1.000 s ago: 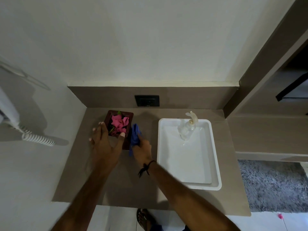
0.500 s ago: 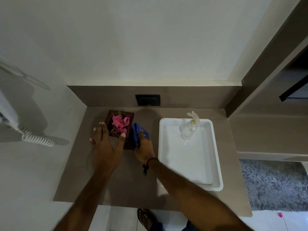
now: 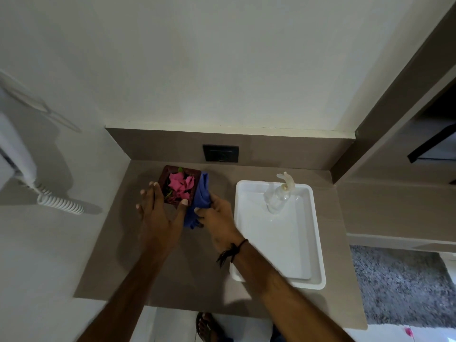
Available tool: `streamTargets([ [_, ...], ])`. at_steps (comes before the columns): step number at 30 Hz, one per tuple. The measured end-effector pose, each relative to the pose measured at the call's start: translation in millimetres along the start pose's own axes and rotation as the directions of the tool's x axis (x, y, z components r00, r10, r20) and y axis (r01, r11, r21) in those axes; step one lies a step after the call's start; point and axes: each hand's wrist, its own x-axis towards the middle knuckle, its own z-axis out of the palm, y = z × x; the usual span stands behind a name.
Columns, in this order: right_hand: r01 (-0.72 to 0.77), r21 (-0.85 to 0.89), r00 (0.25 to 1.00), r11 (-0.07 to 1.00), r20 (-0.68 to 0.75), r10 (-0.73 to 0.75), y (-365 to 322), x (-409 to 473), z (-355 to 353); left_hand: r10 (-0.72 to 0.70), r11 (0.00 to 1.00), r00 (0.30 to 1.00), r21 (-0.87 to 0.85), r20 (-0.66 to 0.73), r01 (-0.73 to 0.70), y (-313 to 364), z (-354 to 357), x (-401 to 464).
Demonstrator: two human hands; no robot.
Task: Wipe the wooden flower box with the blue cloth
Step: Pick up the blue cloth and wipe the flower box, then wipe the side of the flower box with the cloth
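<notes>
A small dark wooden flower box (image 3: 164, 176) filled with pink petals stands on the brown counter near the back left corner. My left hand (image 3: 158, 215) clasps its near side, fingers on the left wall and thumb on the right front corner. My right hand (image 3: 217, 218) grips a crumpled blue cloth (image 3: 201, 196) and presses it against the box's right wall. The cloth covers that wall from back to front, and its lower end hangs under my fingers.
A white plastic tray (image 3: 313, 243) lies right of my hands, holding a clear pump bottle (image 3: 278, 196). A black wall socket (image 3: 220, 153) sits behind the box. A white wall phone with coiled cord (image 3: 56, 202) hangs at the left. A grey rug (image 3: 399, 285) lies lower right.
My right hand has slid the blue cloth along the box's right wall, so more cloth now stretches toward the back. My left hand stays clasped on the box.
</notes>
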Motion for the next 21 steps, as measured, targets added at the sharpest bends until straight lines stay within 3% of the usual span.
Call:
streamTargets([
  [2, 0.063, -0.062, 0.998, 0.996, -0.018, -0.065, 4.5, -4.8, 0.7, 0.014, 1.0, 1.0, -0.002, -0.001, -0.014, -2.2, 1.7, 1.2],
  [5, 0.119, -0.297, 0.99, 0.948, -0.031, -0.134, 18.5, 2.6, 5.9, 0.036, 0.999, 0.999, -0.014, -0.011, -0.036, -3.9, 3.5, 2.8],
  [8, 0.036, -0.544, 0.998, 0.838, -0.025, -0.06, 26.7, 17.1, 8.8, 0.027, 1.0, 0.999, -0.002, -0.026, -0.027, -3.7, 4.7, 2.5],
  [11, -0.057, -0.618, 0.998, 0.784, -0.044, 0.038, 30.6, 28.3, 9.1, 0.055, 0.997, 0.998, 0.049, -0.028, -0.053, -3.3, 3.8, 2.2],
  [16, -0.104, -0.495, 0.995, 0.863, -0.046, 0.093, 18.8, 27.9, 4.4, 0.064, 0.996, 0.998, 0.069, -0.022, -0.063, -0.8, 0.0, 1.0],
  [21, -0.172, -0.145, 0.983, 0.974, 0.036, 0.179, -12.5, 4.2, -15.6, 0.034, 0.996, 0.999, 0.085, 0.022, -0.036, 6.0, -6.6, 2.0],
])
